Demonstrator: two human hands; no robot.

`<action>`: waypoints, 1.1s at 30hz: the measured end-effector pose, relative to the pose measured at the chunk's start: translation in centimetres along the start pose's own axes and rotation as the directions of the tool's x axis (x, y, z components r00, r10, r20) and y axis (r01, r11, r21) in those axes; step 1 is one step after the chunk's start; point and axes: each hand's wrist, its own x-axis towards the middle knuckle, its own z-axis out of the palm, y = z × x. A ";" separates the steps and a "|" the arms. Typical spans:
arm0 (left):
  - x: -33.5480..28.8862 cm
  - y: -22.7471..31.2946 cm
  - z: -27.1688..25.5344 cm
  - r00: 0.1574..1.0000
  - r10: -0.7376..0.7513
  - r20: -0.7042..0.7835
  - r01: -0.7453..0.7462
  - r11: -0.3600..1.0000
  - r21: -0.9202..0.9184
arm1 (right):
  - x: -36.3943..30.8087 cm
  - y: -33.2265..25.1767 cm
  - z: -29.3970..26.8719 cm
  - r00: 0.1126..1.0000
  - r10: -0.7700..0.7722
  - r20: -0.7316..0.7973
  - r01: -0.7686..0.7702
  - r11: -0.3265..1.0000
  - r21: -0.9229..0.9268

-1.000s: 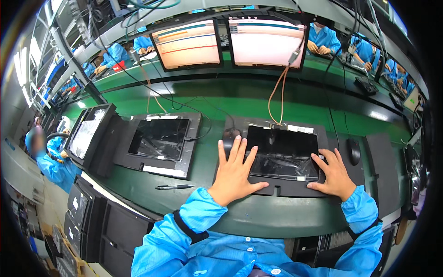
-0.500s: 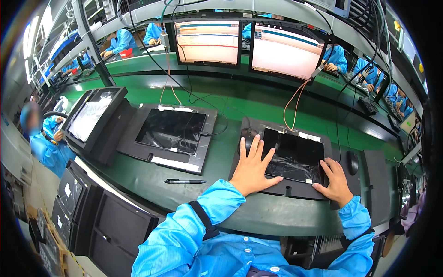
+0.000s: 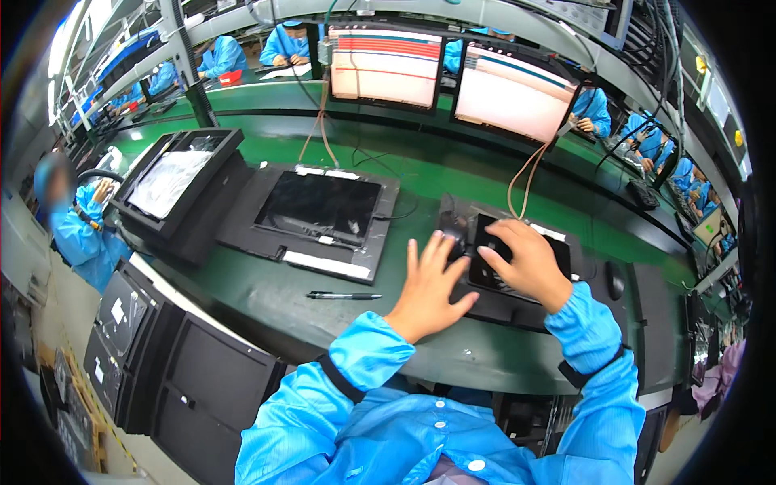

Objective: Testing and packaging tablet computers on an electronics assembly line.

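**Two spread hands over a tablet in a foam mount, electronics bench**

The L. hand [image 3: 428, 291] is palm down, fingers splayed & pointing away from the torso, thumb out to the R.; nothing shows in its grasp. The R. hand [image 3: 529, 263] is bent in from the R., palm down, w/ fingers pointing L. and a gap btwn thumb & index; no held item shows there either. From where I stand, I can't tell whether the R. fingertips press on anything. Both forearms wear blue sleeves w/ a black band [image 3: 339, 378] each.

The black tablet [image 3: 489, 276] lies flat beneath the R. hand, partly hidden by it, and just R. of the L. hand. It sits in a dark foam mount [image 3: 511, 309]. A black mouse [image 3: 457, 229] is right by the L. fingertips; contact can't be told. Orange cables [image 3: 527, 182] hang to the mount's rear edge.

The green worktop [image 3: 436, 356] also carries, to the L., a 2nd tablet [image 3: 321, 206] in its own mount, a pen [image 3: 343, 296] nearer the torso, and a stacked foam tray [image 3: 174, 178] at far L. A 2nd mouse [image 3: 615, 280] lies R. of the R. hand. Behind: L. monitor [image 3: 385, 69] & R. monitor [image 3: 516, 90], both lit. A co-worker [image 3: 81, 230] in blue is at far L.; others in blue work beyond the bench.
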 end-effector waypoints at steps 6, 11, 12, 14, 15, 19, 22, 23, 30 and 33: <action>-4.4 -7.3 -8.3 0.558 -0.830 0.010 0.346 0.222 -0.912 | 8.8 -5.4 11.0 0.966 0.159 0.202 -0.191 0.970 0.151; -5.2 -10.2 -12.3 0.486 -0.831 0.271 0.199 -0.197 -0.960 | 14.9 -7.6 15.8 0.927 0.202 0.316 -0.193 0.979 -0.060; -5.0 -10.5 -12.9 0.461 -0.812 0.358 0.169 -0.316 -0.934 | 15.6 -7.4 16.0 0.906 0.178 0.383 -0.135 0.982 -0.135; -4.7 -10.9 -13.8 0.485 -0.803 0.347 0.150 -0.315 -0.937 | 16.0 -7.0 15.7 0.836 0.109 0.537 -0.072 0.993 -0.090; -4.6 -11.1 -14.1 0.458 -0.798 0.391 0.104 -0.389 -0.915 | 15.9 -6.6 15.4 0.845 0.045 0.532 -0.002 0.997 -0.082; -4.4 -11.7 -13.6 0.375 -0.810 0.451 0.032 -0.475 -0.879 | 16.2 -5.8 13.6 0.852 0.003 0.524 -0.092 0.985 0.144; -4.0 -12.7 -12.4 0.417 -0.756 0.504 -0.027 -0.564 -0.825 | 16.3 -7.3 11.7 0.920 -0.053 0.388 -0.030 0.978 0.204; -3.8 -13.2 -12.2 0.523 -0.723 0.451 -0.038 -0.549 -0.835 | 16.1 -8.3 11.2 0.947 -0.085 0.309 0.018 0.977 0.214; -4.7 -11.9 -13.6 0.574 -0.769 0.281 -0.028 -0.361 -0.932 | 10.6 -10.1 4.8 0.999 -0.027 0.032 0.021 0.986 0.167; -6.6 -5.8 -14.1 0.740 -0.653 0.162 0.109 -0.121 -0.987 | 6.9 -8.6 0.6 0.957 -0.073 -0.282 0.113 0.985 0.130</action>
